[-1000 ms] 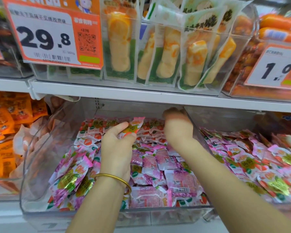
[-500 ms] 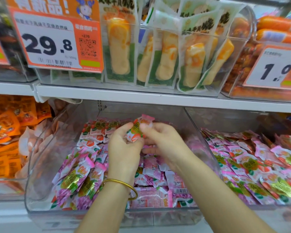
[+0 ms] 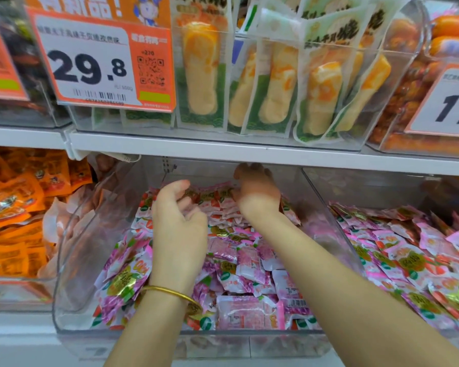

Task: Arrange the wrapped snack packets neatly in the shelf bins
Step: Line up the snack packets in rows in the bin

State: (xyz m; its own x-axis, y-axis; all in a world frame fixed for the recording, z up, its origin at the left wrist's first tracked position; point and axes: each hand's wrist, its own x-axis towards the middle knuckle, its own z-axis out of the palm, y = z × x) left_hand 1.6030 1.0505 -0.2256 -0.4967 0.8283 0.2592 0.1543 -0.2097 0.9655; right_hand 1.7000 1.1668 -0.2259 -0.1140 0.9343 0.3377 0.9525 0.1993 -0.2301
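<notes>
Fingers of the left hand are loosely bent and hold nothing. The right hand is at the back, with its fingers bent down over the packets. It is too blurry to tell if they hold one. Both hands are inside the big clear bin under the white shelf. The bin is full of pink snack packets. At the back, a row of packets stands up side by side, and the row runs left to right. In front, the packets lie flat and point every which way. A bump from the right hand could tip the standing row onto the loose pile. A gold bangle sits on the left wrist.
</notes>
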